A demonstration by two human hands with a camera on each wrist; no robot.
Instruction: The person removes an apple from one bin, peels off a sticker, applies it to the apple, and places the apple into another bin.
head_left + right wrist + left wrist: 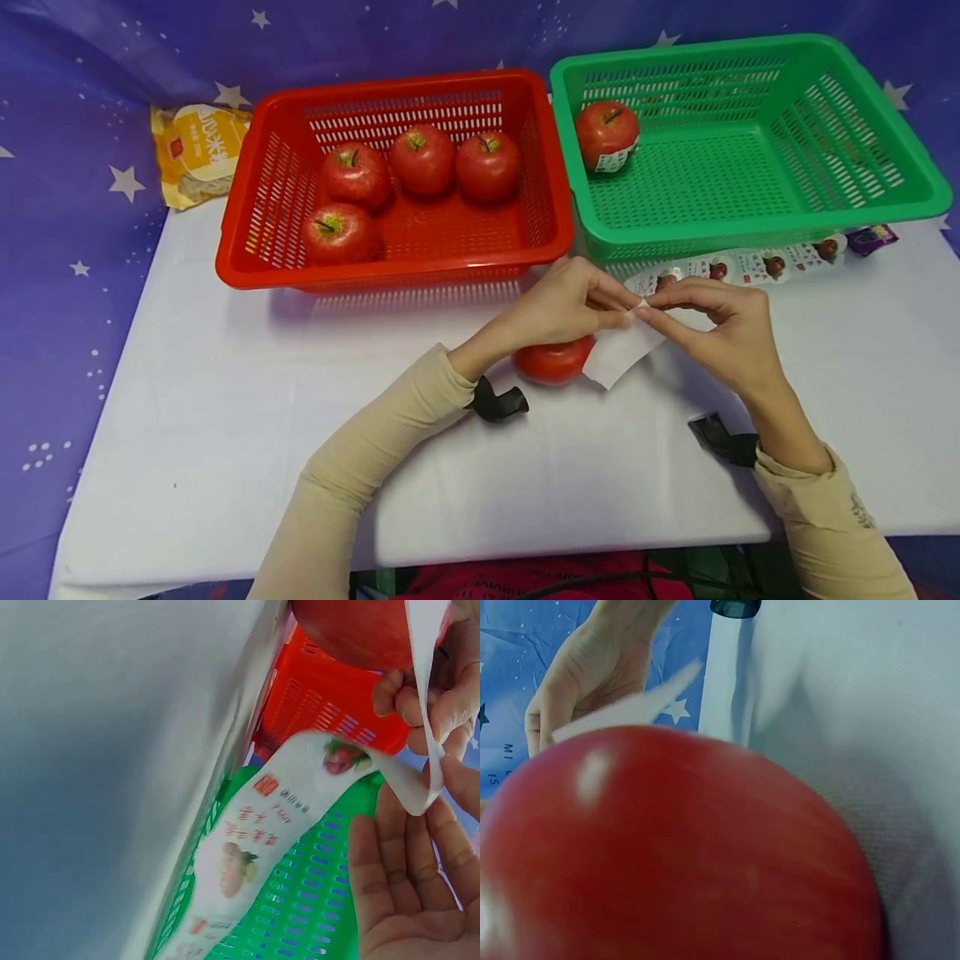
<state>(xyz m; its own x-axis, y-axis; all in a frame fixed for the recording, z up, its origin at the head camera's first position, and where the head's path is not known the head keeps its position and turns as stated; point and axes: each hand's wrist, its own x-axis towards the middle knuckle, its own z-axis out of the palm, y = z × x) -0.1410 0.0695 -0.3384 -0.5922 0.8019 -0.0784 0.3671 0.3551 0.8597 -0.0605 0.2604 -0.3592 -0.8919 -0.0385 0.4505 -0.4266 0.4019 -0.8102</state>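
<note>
"What have you got there?"

"A strip of stickers [738,267]. My left hand [570,304] and my right hand [738,333] both pinch it, thumb against finger, just right of the centre of the frame, with the fingertips of the two close together."

"And where does the rest of it go?"

"Off to the right, along the near side of the green basket [705,179], with its printed side showing. A plain white end hangs below my fingers."

"What's that under your left hand?"

"A red apple [553,362], on the table [300,467] near the centre of the frame. The white end covers a bit of its right edge, but I can't tell if my hand touches it."

"Any more of those?"

"Four apples [423,158] in the red basket [393,275], upper left of centre, and a stickered apple [609,133] at the left end of the green one, upper right."

"Anything else about?"

"A yellow packet [198,154] at the upper left, beside the red basket, and a small purple packet [870,240] on the right, by the strip's far end."
</note>
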